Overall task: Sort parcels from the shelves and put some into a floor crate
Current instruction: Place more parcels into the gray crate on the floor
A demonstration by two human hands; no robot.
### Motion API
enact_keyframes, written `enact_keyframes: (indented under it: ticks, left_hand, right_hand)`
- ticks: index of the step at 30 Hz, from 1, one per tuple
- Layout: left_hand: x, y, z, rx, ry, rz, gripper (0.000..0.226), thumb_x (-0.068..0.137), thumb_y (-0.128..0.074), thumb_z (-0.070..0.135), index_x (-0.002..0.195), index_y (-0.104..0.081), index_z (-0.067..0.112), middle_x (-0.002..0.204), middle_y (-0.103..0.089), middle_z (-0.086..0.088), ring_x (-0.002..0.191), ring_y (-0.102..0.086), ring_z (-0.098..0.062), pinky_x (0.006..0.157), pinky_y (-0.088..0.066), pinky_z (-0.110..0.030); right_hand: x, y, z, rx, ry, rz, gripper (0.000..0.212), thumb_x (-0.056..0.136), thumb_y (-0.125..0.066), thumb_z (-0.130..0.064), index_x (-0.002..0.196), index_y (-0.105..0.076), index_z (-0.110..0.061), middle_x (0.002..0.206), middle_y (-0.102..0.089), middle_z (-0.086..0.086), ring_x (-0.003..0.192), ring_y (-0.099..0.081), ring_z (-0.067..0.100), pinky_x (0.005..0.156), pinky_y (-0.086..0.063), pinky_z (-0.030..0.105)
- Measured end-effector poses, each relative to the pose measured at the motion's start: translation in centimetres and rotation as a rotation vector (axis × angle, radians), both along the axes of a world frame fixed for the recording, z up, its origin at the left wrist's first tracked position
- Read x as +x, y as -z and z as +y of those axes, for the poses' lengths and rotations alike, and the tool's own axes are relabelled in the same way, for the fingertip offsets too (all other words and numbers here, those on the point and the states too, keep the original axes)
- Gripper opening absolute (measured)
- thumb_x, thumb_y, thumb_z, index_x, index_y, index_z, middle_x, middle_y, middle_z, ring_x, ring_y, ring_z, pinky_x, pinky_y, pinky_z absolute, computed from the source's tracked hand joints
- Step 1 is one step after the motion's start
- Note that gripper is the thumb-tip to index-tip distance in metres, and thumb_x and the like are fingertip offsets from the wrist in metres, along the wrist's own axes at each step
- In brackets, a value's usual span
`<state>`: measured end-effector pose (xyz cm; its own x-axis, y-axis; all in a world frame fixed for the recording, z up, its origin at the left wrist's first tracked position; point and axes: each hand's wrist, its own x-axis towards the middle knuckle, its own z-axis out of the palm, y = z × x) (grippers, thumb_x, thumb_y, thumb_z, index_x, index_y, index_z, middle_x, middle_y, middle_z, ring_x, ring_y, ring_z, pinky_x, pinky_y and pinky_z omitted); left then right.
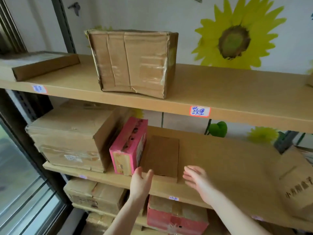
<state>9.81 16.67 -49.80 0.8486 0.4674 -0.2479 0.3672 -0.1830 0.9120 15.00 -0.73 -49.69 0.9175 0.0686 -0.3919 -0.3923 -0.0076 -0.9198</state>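
A small flat brown parcel [162,156] lies on the middle shelf [220,160], near its front edge. My left hand [141,182] is open at the parcel's front left corner, fingers spread, holding nothing. My right hand [197,180] is open just right of the parcel, a short gap from its side. A pink box [128,146] stands upright against the parcel's left side. A large taped cardboard box [71,141] sits left of the pink box. On the top shelf [220,92] stands a crumpled brown box [133,61]. No floor crate shows.
A flat carton [42,63] lies at the top shelf's left end. A printed carton [296,187] leans at the middle shelf's right end. Below are a cardboard box [94,195] and a red box [176,216]. A window [18,175] runs along the left.
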Motion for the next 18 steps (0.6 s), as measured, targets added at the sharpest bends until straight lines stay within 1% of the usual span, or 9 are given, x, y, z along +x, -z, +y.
enact_keyframes:
  ticks: [3, 5, 9, 12, 14, 15, 16, 17, 18]
  left_hand:
    - [1.7, 1.0, -0.4, 0.151, 0.048, 0.026, 0.058, 0.094, -0.052, 0.023, 0.143, -0.029, 0.002, 0.143, -0.040, -0.014, 0.134, -0.037, -0.025, 0.109, -0.029, -0.031]
    - [2.6, 1.6, -0.4, 0.205, 0.058, 0.006, 0.056, 0.093, -0.052, 0.020, 0.142, -0.030, 0.003, 0.137, -0.044, -0.015, 0.128, -0.042, -0.027, 0.103, -0.033, -0.028]
    - [4.2, 2.6, -0.2, 0.158, 0.024, 0.078, 0.049, 0.091, -0.052, 0.016, 0.136, -0.037, 0.003, 0.125, -0.054, -0.017, 0.114, -0.052, -0.033, 0.098, -0.043, -0.036]
    - [4.9, 3.0, 0.0, 0.135, -0.015, 0.160, 0.033, 0.089, -0.052, 0.015, 0.118, -0.050, -0.001, 0.112, -0.059, -0.018, 0.102, -0.056, -0.034, 0.091, -0.047, -0.038]
    - [5.0, 2.9, 0.2, 0.091, -0.011, 0.147, 0.023, 0.087, -0.054, 0.013, 0.103, -0.057, -0.003, 0.091, -0.061, -0.014, 0.085, -0.056, -0.032, 0.079, -0.051, -0.036]
    - [4.9, 2.5, 0.2, 0.042, -0.011, 0.110, 0.021, 0.086, -0.056, 0.011, 0.100, -0.060, -0.004, 0.082, -0.059, -0.009, 0.078, -0.054, -0.028, 0.071, -0.051, -0.031]
    - [4.8, 2.1, 0.2, -0.012, -0.019, 0.065, 0.024, 0.086, -0.057, 0.010, 0.106, -0.062, -0.004, 0.081, -0.059, -0.007, 0.077, -0.054, -0.024, 0.070, -0.049, -0.025]
    - [4.8, 1.6, 0.1, -0.072, -0.038, 0.033, 0.032, 0.087, -0.059, 0.011, 0.116, -0.060, -0.002, 0.092, -0.061, -0.007, 0.087, -0.057, -0.023, 0.077, -0.048, -0.023]
    - [4.8, 1.0, 0.0, -0.127, -0.062, 0.003, 0.040, 0.087, -0.060, 0.013, 0.125, -0.055, 0.001, 0.106, -0.062, -0.008, 0.100, -0.058, -0.024, 0.088, -0.047, -0.026]
  right_hand:
    - [2.4, 0.9, 0.6, -0.080, -0.067, 0.040, 0.026, 0.091, -0.057, -0.018, 0.115, -0.048, -0.013, 0.127, -0.052, 0.011, 0.106, -0.054, 0.019, 0.092, -0.046, 0.032]
    - [3.3, 1.5, 1.2, -0.126, -0.102, 0.064, 0.036, 0.092, -0.056, -0.019, 0.125, -0.045, -0.012, 0.134, -0.047, 0.011, 0.116, -0.050, 0.022, 0.097, -0.043, 0.033]
    - [3.3, 2.4, 2.3, -0.172, -0.122, 0.120, 0.047, 0.093, -0.053, -0.022, 0.136, -0.037, -0.013, 0.142, -0.041, 0.010, 0.126, -0.043, 0.023, 0.105, -0.037, 0.033]
    - [2.7, 2.4, 2.6, -0.238, -0.096, 0.098, 0.048, 0.095, -0.049, -0.021, 0.140, -0.034, -0.016, 0.146, -0.036, 0.007, 0.131, -0.039, 0.023, 0.111, -0.031, 0.036]
    - [2.3, 1.9, 2.2, -0.281, -0.084, 0.044, 0.048, 0.095, -0.048, -0.011, 0.141, -0.034, -0.015, 0.148, -0.036, 0.007, 0.134, -0.036, 0.022, 0.109, -0.028, 0.033]
    - [2.2, 1.6, 2.0, -0.298, -0.088, 0.013, 0.049, 0.094, -0.047, -0.006, 0.141, -0.035, -0.014, 0.148, -0.036, 0.007, 0.135, -0.035, 0.020, 0.109, -0.028, 0.031]
    - [2.1, 1.2, 1.7, -0.314, -0.091, -0.007, 0.050, 0.093, -0.048, -0.003, 0.140, -0.036, -0.014, 0.147, -0.037, 0.006, 0.136, -0.035, 0.019, 0.109, -0.027, 0.030]
    - [2.0, 0.9, 1.5, -0.325, -0.089, -0.030, 0.050, 0.093, -0.048, -0.002, 0.140, -0.038, -0.014, 0.146, -0.039, 0.006, 0.135, -0.036, 0.019, 0.109, -0.028, 0.030]
    - [1.9, 0.5, 1.3, -0.326, -0.078, -0.044, 0.050, 0.092, -0.050, -0.001, 0.139, -0.040, -0.013, 0.145, -0.040, 0.005, 0.135, -0.037, 0.018, 0.109, -0.028, 0.030]
